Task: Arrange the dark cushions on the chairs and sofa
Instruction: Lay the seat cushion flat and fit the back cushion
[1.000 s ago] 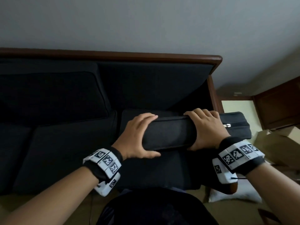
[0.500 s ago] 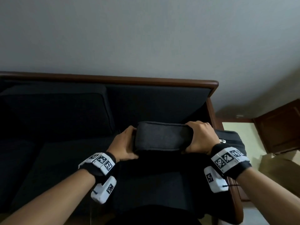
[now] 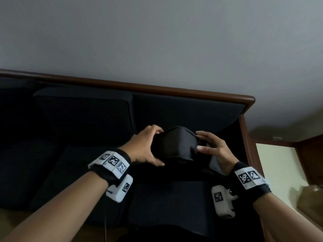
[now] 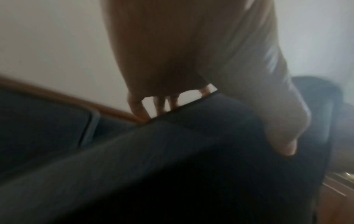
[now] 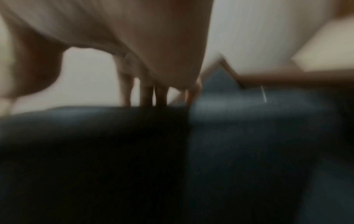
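On the dark sofa I hold a dark cushion up on end in front of the right backrest. My left hand grips its left side, fingers over the top and thumb underneath. My right hand holds its right side between thumb and spread fingers. The left wrist view shows fingertips over the cushion edge. In the blurred right wrist view the fingers reach behind the cushion. A second dark cushion lies below my right hand by the armrest.
A dark back cushion leans on the sofa's left part. The wooden top rail and right armrest border the seat, with a grey wall behind. A wooden cabinet and a cardboard box stand at the right.
The cushion, held lying lengthwise a second ago, has been turned up on end and pushed toward the backrest. My hands have come closer together, and my right hand's grip has loosened.
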{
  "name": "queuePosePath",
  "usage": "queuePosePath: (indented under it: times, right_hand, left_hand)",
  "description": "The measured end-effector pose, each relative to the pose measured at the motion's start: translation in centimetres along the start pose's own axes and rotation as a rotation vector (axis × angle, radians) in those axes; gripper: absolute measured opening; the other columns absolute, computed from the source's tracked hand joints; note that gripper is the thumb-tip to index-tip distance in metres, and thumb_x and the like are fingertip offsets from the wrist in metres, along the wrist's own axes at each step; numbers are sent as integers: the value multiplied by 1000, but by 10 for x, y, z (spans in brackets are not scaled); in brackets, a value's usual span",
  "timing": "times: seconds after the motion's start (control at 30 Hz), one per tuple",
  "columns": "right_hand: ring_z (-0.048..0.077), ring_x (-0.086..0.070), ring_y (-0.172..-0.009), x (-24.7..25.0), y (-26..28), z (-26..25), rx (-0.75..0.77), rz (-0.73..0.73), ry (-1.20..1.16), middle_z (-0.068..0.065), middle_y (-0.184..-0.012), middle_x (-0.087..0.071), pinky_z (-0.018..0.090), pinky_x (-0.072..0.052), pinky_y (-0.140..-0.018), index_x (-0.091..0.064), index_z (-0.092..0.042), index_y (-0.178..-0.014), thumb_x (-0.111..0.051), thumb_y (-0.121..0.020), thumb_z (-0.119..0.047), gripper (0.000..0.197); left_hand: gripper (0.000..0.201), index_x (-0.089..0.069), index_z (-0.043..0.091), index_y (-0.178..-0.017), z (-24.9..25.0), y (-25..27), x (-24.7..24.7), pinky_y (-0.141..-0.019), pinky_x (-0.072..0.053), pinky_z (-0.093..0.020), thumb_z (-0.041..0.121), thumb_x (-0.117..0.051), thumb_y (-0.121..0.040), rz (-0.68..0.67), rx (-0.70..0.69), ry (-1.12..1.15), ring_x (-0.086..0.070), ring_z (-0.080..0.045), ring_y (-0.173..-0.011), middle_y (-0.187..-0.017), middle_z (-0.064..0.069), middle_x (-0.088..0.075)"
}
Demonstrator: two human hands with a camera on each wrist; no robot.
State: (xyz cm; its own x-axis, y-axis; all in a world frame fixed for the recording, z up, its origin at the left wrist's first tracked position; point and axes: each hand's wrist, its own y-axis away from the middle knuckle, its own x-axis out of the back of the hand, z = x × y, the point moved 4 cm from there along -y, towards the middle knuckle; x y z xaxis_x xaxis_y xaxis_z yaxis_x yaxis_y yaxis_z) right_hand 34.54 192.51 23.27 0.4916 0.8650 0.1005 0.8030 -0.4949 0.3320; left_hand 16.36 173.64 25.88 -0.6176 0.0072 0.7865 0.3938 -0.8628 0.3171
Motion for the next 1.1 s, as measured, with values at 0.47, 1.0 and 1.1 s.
queuePosePath:
  times: [0.47,1.0,1.1]
  right_hand:
    - [33,-61,-108,77,67,91,-541,817,-309,7,-120,-65,53,-45,-100,-61,-26,-123,-61,-59,-72,79]
    - [47,-50,-118,83,148,168,-988,1178,-140,23,-141,-42,54,-47,-93,-25,-22,-142,-66,-57,-69,105]
    - [46,-54,-110,90,147,173,-970,1217,-187,24,-134,-47,52,-49,-88,-26,-18,-141,-70,-64,-57,97]
  left_hand:
    - [108,-31,45,-143,-64,-1,-93,-113,-20,-56,85,-60,-48,-25,260,20,-14,-16,-147,-156,14,-24]
    - [71,-69,31,-113,-116,-6,-140,-98,-46,-49,83,-56,-68,62,888,1222,-65,-24,-106,-113,-1,-74]
    - [48,-73,23,-88,-107,-16,-141,-77,-52,-40,68,-63,-75,-9,905,1314,-69,-26,-83,-86,-5,-77]
